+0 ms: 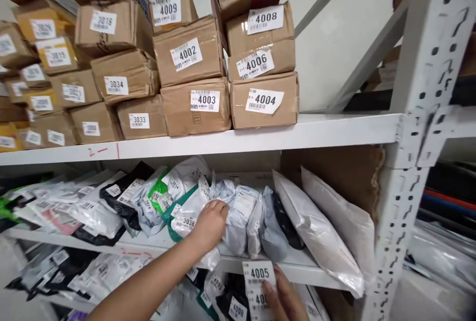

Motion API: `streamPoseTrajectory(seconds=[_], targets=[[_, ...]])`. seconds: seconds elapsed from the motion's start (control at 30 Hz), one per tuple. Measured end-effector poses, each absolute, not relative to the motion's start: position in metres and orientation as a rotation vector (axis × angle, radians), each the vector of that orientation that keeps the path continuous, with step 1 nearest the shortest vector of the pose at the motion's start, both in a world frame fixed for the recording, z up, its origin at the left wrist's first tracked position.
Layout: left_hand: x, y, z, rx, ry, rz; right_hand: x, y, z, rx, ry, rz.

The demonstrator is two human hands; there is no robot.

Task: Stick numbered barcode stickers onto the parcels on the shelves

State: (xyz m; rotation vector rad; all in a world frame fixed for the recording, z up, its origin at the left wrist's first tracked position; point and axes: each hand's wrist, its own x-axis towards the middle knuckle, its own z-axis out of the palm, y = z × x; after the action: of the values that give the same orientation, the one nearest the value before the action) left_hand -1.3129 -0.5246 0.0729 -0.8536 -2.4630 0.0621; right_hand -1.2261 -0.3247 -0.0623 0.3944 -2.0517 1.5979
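Our right hand (pixel 285 297) pinches the label strip (pixel 259 277); our left hand (pixel 208 225) half-curls at bagged parcels (pixel 238 226), its grip unclear.

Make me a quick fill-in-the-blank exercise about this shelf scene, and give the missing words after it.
1. The right hand holds a strip of labels whose top number reads ____.
2. The left hand is at the bags on the shelf just ____ the boxes.
3. The box labelled 4002 rests directly on the one labelled ____.
4. The handwriting on the upper shelf's edge is ____ in colour.

Missing words: 4005; below; 4003; red.
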Motion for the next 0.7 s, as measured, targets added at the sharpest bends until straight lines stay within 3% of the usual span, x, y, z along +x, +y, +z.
streamPoseTrajectory(seconds=[0.17,0.33,0.43,0.57,0.7], targets=[[-1.308,-0.493,0.049,-0.660,-2.445,0.265,-1.245,-0.337,-0.053,0.526,-2.028,1.557],[-1.298,-0.509,0.110,-0.755,-2.722,0.313,-1.239,-0.335,-0.048,0.523,-2.064,1.332],[-1.313,-0.509,0.139,-0.896,-2.559,0.198,-1.236,-0.336,-0.045,0.593,-2.116,1.103],[-1.339,-0.484,0.123,-1.438,-2.387,0.017,-1.240,-0.338,-0.043,0.700,-2.121,0.834],[-1.342,-0.454,0.101,-1.139,-2.469,0.084,-1.242,-0.331,-0.045,0.660,-2.113,0.798]])
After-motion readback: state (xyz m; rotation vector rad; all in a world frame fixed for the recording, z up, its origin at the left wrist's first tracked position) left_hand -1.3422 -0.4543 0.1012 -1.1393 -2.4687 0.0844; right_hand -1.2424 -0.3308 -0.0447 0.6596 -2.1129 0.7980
